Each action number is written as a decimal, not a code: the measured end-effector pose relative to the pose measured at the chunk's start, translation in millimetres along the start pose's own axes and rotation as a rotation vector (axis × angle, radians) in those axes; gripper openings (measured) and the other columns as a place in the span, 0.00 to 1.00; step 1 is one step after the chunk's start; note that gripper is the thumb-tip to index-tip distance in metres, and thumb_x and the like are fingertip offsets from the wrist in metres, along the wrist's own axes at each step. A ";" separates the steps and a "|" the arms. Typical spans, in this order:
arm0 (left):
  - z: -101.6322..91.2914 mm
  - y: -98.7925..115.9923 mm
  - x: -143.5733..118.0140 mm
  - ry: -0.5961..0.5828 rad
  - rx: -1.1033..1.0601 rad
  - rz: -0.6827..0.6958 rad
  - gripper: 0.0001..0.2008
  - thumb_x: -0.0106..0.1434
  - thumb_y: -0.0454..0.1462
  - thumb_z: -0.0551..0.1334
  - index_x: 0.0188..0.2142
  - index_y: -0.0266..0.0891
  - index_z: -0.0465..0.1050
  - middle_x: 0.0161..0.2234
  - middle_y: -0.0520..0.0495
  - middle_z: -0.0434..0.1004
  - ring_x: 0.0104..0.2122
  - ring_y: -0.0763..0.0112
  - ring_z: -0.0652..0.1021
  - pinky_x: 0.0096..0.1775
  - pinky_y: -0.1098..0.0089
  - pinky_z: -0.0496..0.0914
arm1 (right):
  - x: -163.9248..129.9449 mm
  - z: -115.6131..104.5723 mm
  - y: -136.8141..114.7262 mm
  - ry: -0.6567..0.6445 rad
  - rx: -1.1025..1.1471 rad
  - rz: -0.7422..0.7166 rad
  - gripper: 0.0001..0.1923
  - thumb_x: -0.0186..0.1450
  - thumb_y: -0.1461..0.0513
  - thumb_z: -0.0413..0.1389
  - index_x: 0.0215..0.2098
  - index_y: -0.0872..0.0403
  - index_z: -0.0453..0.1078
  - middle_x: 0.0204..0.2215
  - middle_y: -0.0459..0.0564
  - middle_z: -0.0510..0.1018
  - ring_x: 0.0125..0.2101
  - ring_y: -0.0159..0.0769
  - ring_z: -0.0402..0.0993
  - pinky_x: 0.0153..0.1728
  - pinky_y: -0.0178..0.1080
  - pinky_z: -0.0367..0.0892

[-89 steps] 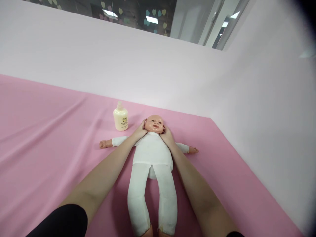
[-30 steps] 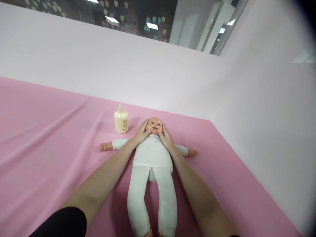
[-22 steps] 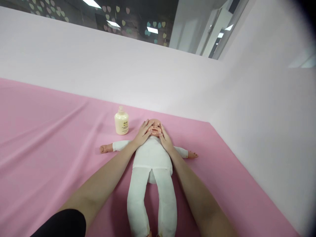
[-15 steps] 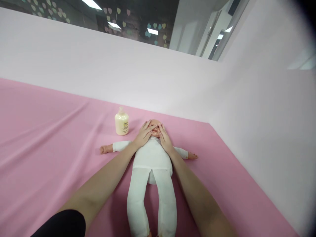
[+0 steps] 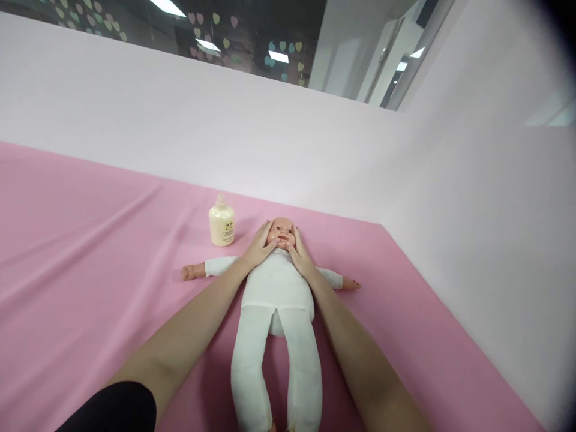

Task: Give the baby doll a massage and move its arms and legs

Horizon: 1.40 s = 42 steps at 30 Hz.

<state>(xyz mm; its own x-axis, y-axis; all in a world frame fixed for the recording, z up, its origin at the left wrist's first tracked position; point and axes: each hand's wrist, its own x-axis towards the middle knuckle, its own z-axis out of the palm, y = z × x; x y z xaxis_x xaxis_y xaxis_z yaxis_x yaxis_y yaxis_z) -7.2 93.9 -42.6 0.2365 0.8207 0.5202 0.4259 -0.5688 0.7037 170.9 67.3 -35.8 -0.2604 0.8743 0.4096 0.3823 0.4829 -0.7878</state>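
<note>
A baby doll (image 5: 279, 282) in a white long-sleeved top and white trousers lies on its back, arms spread to both sides. My left hand (image 5: 258, 247) rests along the left side of the doll's head (image 5: 282, 229), its thumb by the chin and its fingers stretched up the cheek. On the opposite cheek lies my right hand (image 5: 300, 252), also with straight fingers and the thumb near the mouth corner. Both hands are open and touch the head without gripping it. The outer sides of the head are covered by my fingers.
A cream pump bottle (image 5: 222, 225) stands upright left of the doll's head. Pink cloth (image 5: 112, 252) with some folds covers the surface. White walls (image 5: 225, 126) rise behind and at right, with a window (image 5: 252, 36) above.
My thumbs have moved from across the doll's face down to its chin, and my fingers have shifted outward to the sides of the head. The doll's eyes and mouth now show.
</note>
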 end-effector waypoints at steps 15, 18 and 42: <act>1.1 -4.3 2.4 0.000 -0.125 -0.224 0.37 0.61 0.50 0.54 0.64 0.33 0.46 0.65 0.37 0.44 0.65 0.59 0.49 0.63 0.57 0.43 | 2.2 3.6 11.0 0.066 0.036 0.301 0.44 0.62 0.42 0.47 0.67 0.54 0.36 0.66 0.52 0.45 0.65 0.39 0.41 0.64 0.46 0.39; 0.0 -3.1 2.9 -0.002 -0.142 -0.272 0.36 0.61 0.49 0.54 0.64 0.35 0.46 0.66 0.38 0.43 0.65 0.58 0.47 0.63 0.56 0.41 | 2.8 3.7 12.4 0.067 0.042 0.306 0.44 0.61 0.41 0.45 0.67 0.52 0.37 0.66 0.49 0.43 0.65 0.37 0.39 0.65 0.45 0.38; 1.2 -7.0 -1.6 0.015 0.024 0.012 0.32 0.67 0.51 0.44 0.64 0.38 0.46 0.66 0.41 0.42 0.65 0.65 0.47 0.63 0.59 0.44 | 0.6 3.0 6.4 0.063 -0.021 0.082 0.40 0.64 0.42 0.41 0.67 0.51 0.36 0.67 0.46 0.39 0.66 0.34 0.35 0.65 0.44 0.35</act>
<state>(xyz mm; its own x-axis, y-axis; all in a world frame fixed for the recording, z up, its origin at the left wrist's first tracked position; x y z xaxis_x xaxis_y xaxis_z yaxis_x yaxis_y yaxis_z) -9.5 96.6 -49.0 0.2282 0.8129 0.5358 0.4442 -0.5767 0.6857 170.6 70.8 -41.9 -0.1716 0.9120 0.3727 0.4186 0.4099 -0.8104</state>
